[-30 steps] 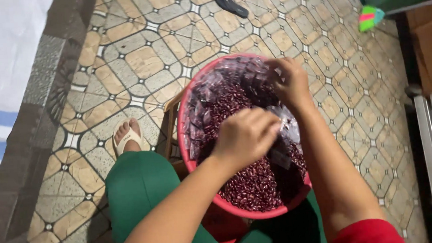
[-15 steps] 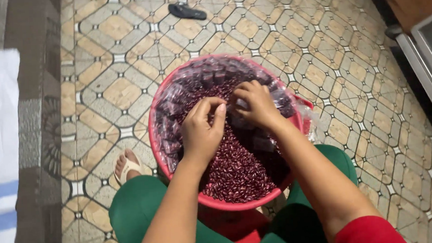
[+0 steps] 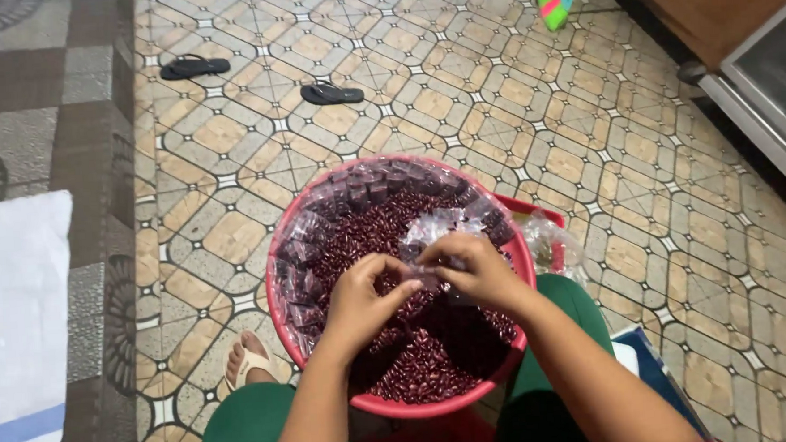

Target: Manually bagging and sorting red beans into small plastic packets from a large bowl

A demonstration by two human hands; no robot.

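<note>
We see left hand (image 3: 362, 305) and right hand (image 3: 476, 275) meeting over the basin (image 3: 283, 321) | fingers of both pinched together on a clear bag (image 3: 432, 275) (small, partly hidden) | bag above the beans (image 3: 423, 372) | sandals (image 3: 332, 93) well apart on floor.

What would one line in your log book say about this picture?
left hand: pinching small clear bag | right hand: holding same bag | under hands: red basin of red beans | floor: two black sandals

beans (image 3: 419, 372) in basin (image 3: 282, 321), sandals (image 3: 332, 93) beyond.
</note>
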